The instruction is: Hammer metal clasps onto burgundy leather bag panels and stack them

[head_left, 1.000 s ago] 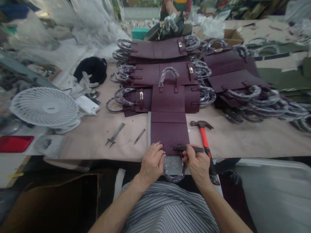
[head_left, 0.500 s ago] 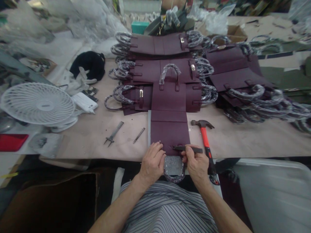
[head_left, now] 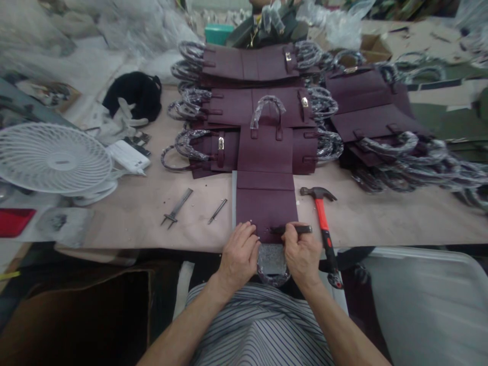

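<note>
A burgundy leather bag panel [head_left: 266,203] lies lengthwise in front of me, its near end at the table edge. My left hand [head_left: 239,251] holds down its near left corner, fingers together on the leather. In my right hand [head_left: 303,251] is a slim dark tool [head_left: 304,229], held nearly level. Its narrow tip meets the panel near some small holes; I cannot tell its exact kind. A plastic-wrapped handle [head_left: 273,279] loops off the near end between my hands, over a grey surface. At the far end stands another wrapped handle [head_left: 267,104].
Right of the panel lies a claw hammer [head_left: 322,216] with a red-black grip. A pronged metal tool [head_left: 177,208] and a small metal rod [head_left: 217,211] lie left. Stacked burgundy bag pieces [head_left: 247,66] fill the back; more bag pieces [head_left: 375,122] are at right. A white fan [head_left: 57,160] sits left.
My right hand has shifted slightly left and closed further round the dark tool, covering more of its middle. My left hand stays on the panel. The view has tilted a little.
</note>
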`<state>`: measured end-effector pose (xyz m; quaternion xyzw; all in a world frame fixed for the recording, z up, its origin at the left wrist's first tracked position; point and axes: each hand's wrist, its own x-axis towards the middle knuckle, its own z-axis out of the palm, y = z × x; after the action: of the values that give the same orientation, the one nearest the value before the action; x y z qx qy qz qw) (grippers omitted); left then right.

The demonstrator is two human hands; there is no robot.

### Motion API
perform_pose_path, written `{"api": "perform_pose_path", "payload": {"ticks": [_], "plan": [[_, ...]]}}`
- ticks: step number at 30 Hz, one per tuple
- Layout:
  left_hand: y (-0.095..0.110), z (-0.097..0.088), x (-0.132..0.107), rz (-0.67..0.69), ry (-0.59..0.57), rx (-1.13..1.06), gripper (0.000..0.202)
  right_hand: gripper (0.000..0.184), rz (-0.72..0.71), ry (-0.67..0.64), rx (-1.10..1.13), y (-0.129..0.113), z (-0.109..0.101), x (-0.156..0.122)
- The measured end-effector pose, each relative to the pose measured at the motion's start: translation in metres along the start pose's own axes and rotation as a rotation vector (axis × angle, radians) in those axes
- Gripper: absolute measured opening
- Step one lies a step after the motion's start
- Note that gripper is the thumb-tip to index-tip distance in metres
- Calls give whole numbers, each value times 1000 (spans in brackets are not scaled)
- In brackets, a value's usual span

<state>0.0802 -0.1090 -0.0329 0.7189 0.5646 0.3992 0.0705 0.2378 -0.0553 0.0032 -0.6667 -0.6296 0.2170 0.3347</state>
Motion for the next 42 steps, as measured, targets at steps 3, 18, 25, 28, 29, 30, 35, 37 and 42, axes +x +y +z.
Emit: {"api": "perform_pose_path", "payload": {"ticks": [3, 18, 25, 28, 29, 30, 35, 37, 42], "plan": [[2, -3, 4, -40, -18, -27, 14, 47, -113, 49, -105, 1, 4, 1], [7, 13, 64, 3, -197, -314, 30, 36, -339, 21, -311, -12, 5, -5], [-5, 7, 62, -31, -247, -375, 14, 40, -391, 118, -161, 19, -7, -18], [-8, 3, 62, -70, -254, -405, 12, 35, -320, 101, -156, 42, -11, -19], [-9, 2, 62, -88, -254, -412, 11, 33, -305, 84, -142, 48, -11, -19], [-9, 2, 62, -100, -253, -417, 11, 31, -294, 71, -123, 53, -10, -19], [-12, 3, 58, -108, -255, -405, 8, 27, -253, 70, -47, 59, -4, -20], [-12, 4, 57, -117, -261, -400, 8, 27, -248, 72, -32, 59, -3, -20], [-12, 6, 55, -81, -233, -351, 9, 28, -247, 58, -22, 60, -4, -19]]}}
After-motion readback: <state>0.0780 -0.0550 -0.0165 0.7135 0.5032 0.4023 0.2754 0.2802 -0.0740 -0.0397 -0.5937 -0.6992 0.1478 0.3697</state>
